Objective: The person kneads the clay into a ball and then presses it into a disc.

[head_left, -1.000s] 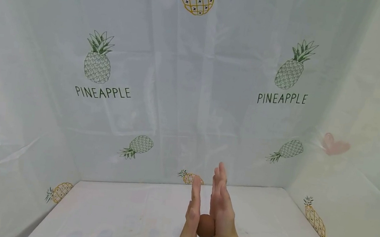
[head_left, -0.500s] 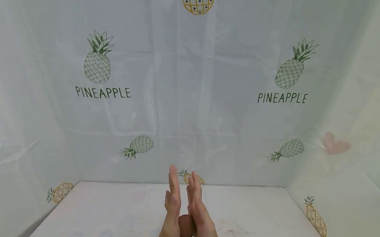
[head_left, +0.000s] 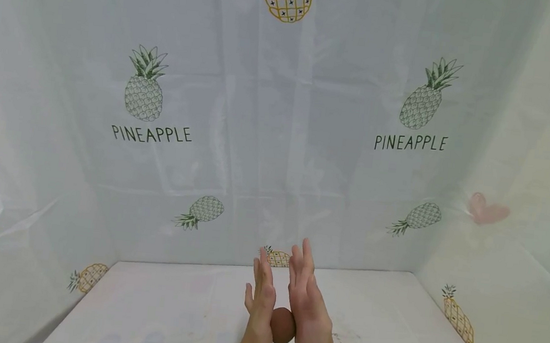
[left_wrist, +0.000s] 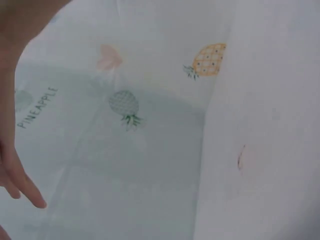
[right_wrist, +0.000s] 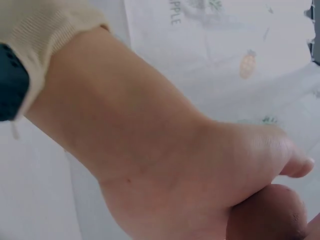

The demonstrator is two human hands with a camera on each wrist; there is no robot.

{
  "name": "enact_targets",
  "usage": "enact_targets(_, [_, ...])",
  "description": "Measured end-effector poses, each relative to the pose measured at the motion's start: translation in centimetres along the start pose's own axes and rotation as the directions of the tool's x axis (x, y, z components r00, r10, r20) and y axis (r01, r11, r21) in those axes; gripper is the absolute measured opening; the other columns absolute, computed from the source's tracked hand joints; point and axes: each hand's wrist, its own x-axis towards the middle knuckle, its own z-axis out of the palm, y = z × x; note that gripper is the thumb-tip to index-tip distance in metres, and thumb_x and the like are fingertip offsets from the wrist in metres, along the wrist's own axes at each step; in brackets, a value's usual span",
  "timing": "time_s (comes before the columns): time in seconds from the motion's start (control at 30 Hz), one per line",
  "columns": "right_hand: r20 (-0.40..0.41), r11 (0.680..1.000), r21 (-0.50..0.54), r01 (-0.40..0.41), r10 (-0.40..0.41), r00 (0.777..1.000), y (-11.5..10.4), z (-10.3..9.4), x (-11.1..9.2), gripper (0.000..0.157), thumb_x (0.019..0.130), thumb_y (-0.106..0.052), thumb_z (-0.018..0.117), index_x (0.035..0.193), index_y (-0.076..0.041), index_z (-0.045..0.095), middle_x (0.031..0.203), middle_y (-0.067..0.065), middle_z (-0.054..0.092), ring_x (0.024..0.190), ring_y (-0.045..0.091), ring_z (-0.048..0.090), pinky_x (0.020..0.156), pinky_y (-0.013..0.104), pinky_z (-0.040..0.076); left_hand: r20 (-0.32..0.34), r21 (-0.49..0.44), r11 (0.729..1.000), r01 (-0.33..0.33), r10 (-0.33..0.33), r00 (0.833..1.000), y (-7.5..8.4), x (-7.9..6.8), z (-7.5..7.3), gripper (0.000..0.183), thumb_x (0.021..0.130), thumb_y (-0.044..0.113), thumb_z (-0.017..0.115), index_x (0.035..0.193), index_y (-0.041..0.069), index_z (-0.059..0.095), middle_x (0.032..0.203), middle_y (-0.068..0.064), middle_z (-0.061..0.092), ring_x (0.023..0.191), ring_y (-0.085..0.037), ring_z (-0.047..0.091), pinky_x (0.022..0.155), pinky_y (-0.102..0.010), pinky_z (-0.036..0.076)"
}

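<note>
A smooth brown ball [head_left: 283, 326], like modelling clay, is sandwiched between two upright palms low in the head view. My left hand [head_left: 262, 312] presses it from the left, with straight fingers pointing up and away. From the other side, my right hand [head_left: 309, 317] lies flat against the ball, its fingers also straight and its fingertips a little higher. The fingers of the two hands stand apart. In the right wrist view, the ball [right_wrist: 267, 215] touches the palm below the thumb, and small cracks mark its surface. The left wrist view shows only part of a hand at its left edge.
Beneath the hands is a white-covered table [head_left: 165, 305] with faint coloured marks. Greenish stains [head_left: 345, 338] lie right of the hands. A pale pineapple-print sheet [head_left: 278, 138] hangs behind the table and along both sides.
Both hands and the ball shifted left, then partly back right. The left fingertips rose above the right ones and now sit slightly lower again. The ball stays between the palms.
</note>
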Motion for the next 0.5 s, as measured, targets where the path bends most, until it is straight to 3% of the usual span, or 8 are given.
enact_targets(0.23, [-0.064,1.000,-0.027,0.000,-0.002,0.998,0.2,-1.0,0.7,0.058,0.113,-0.044,0.001,0.168,-0.042,-0.017,0.176,-0.010,-0.017,0.161,0.023,-0.025,0.117,0.071,-0.026,0.067,-0.125,0.992,0.026,-0.017,0.998,0.4,-0.9,1.0,0.057,0.115,0.038,0.011,0.169,0.041,-0.006,0.176,0.017,-0.013,0.161,-0.010,-0.021,0.115,-0.065,-0.030])
enact_targets(0.5, [-0.160,0.998,-0.052,-0.025,0.017,0.987,1.2,-2.0,2.0,0.056,0.114,-0.049,0.005,0.169,-0.046,-0.007,0.177,-0.007,-0.010,0.163,0.025,-0.019,0.120,0.071,-0.020,0.110,-0.221,0.975,-0.009,0.034,0.993,1.9,-1.7,1.2,0.057,0.116,0.035,0.009,0.170,0.037,-0.008,0.175,0.022,-0.015,0.159,-0.005,-0.022,0.115,-0.063,-0.032])
